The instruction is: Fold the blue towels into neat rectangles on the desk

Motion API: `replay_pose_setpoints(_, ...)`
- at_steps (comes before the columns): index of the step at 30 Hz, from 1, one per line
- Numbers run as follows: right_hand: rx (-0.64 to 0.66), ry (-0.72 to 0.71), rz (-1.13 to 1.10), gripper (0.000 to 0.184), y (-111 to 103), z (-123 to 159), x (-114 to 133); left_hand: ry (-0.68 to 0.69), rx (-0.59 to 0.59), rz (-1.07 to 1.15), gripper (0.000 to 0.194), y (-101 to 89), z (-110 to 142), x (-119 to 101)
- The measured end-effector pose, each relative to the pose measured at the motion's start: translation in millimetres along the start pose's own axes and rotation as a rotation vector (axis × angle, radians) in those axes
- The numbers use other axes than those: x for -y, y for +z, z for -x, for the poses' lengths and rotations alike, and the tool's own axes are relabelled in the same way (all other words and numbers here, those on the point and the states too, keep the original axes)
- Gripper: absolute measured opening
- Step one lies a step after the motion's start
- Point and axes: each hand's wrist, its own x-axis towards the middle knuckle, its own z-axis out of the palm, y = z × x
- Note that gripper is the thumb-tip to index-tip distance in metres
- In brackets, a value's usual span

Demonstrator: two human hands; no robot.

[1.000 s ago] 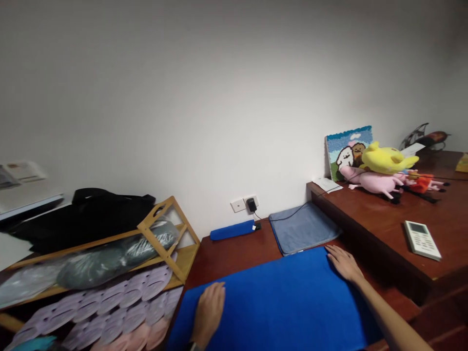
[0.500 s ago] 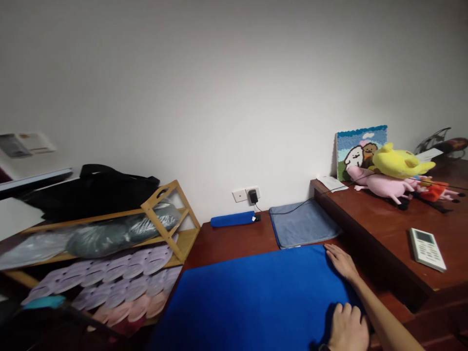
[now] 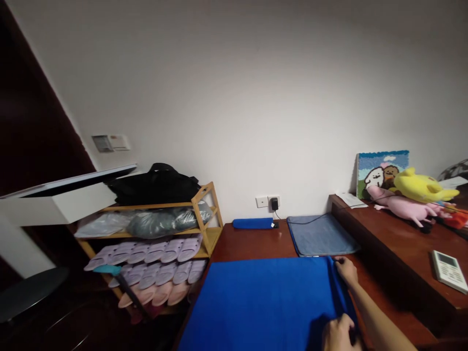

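The right hand [image 3: 347,272] pinches the blue cloth's [image 3: 263,302] far right corner; the left hand [image 3: 338,334] pinches its right edge nearer the body, probably keeping that side straight.

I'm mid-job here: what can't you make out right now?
- Large blue cloth: near edge cut off by head view's bottom.
- Left hand: head view, fingertips hidden behind its knuckles.
- White rectangular remote: head view, display too small to read.
- Orange plush toy: cut off by head view's right edge.
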Motion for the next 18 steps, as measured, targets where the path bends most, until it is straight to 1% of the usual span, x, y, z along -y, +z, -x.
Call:
replay_pose_setpoints(2,0.002,-0.044,-0.048,0.032,1.2,5.4,24.0,-0.162,-0.109,0.089,0.014,-23.8,11.5,4.9)
replay_pose_setpoints(3,0.012,-0.079,-0.076,0.033,2.4,7.1,38.3,-0.186,-0.156,0.131,0.01,-37.8,17.8,8.0)
replay_pose_setpoints(4,0.029,-0.121,-0.107,0.034,4.4,8.4,54.1,-0.175,-0.19,0.181,0.01,-53.3,24.9,11.7)
replay_pose_setpoints(6,0.081,-0.22,-0.171,0.037,11.9,11.3,89.2,-0.129,-0.248,0.288,0.019,-88.4,42.3,21.5)
replay_pose_setpoints(9,0.191,-0.362,-0.25,0.038,34.0,20.6,146.8,-0.093,-0.338,0.432,0.034,-146.3,77.5,40.9)
replay_pose_setpoints(11,0.268,-0.451,-0.279,0.038,56.4,32.5,186.5,-0.078,-0.409,0.485,0.041,-184.7,105.8,55.6)
replay_pose_setpoints(14,0.379,-0.6,-0.277,0.034,101.6,60.9,245.4,-0.104,-0.488,0.505,0.047,-237.2,150.7,79.3)
replay_pose_setpoints(16,0.458,-0.704,-0.239,0.03,138.0,86.8,282.2,-0.143,-0.527,0.494,0.049,-265.7,179.3,98.2)
replay_pose_setpoints(18,0.538,-0.802,-0.175,0.029,177.1,116.3,314.5,-0.197,-0.576,0.467,0.052,-286.5,204.4,121.3)
